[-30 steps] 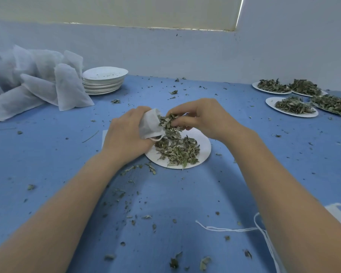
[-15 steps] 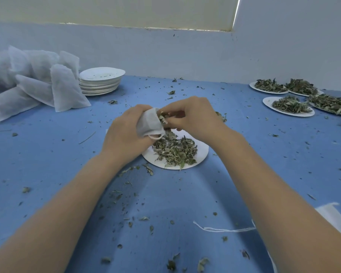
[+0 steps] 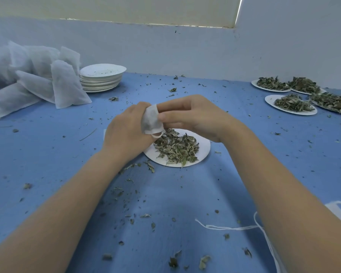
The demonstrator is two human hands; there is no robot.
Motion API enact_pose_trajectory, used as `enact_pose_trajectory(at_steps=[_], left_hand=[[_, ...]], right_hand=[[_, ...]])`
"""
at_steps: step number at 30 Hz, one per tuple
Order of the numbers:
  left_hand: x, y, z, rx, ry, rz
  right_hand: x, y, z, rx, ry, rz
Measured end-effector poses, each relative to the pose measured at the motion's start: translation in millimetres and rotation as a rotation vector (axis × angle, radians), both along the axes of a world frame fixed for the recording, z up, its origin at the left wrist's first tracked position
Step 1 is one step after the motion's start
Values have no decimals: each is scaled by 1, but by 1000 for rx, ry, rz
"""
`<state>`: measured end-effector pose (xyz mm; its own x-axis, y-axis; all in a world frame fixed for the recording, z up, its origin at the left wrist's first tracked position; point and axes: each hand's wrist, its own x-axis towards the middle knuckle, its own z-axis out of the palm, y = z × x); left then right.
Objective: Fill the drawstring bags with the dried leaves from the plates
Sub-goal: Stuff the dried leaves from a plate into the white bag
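Note:
My left hand (image 3: 126,129) grips a small white drawstring bag (image 3: 151,122) just above the far left edge of a white plate (image 3: 204,152). A heap of dried green leaves (image 3: 175,148) lies on that plate. My right hand (image 3: 193,117) is curled against the bag's mouth, with thumb and fingertips pressed at its opening. Whether leaves sit between those fingers is hidden. The bag's looped cord hangs below my left thumb.
Filled white bags (image 3: 34,83) are piled at the far left beside a stack of empty plates (image 3: 101,78). Several plates of leaves (image 3: 291,104) stand at the far right. Leaf crumbs litter the blue table (image 3: 47,154). A white string (image 3: 224,227) lies near my right forearm.
My right hand has moved left from above the leaf pile up to the bag's mouth. The loose leaves seen between its fingers earlier no longer show.

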<state>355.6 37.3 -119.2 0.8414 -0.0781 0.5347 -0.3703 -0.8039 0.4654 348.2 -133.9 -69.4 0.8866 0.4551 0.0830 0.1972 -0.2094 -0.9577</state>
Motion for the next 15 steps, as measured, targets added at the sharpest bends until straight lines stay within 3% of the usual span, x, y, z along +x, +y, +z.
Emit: enact_pose_trajectory(at_steps=[7,15], left_hand=[[-5,-2,2,-128,-28,-56],[-7,-5,1,78,-137,-76]], right_hand=[[1,-2,-8,38,-152,-129],[-1,18,-5,-350,-368,-262]])
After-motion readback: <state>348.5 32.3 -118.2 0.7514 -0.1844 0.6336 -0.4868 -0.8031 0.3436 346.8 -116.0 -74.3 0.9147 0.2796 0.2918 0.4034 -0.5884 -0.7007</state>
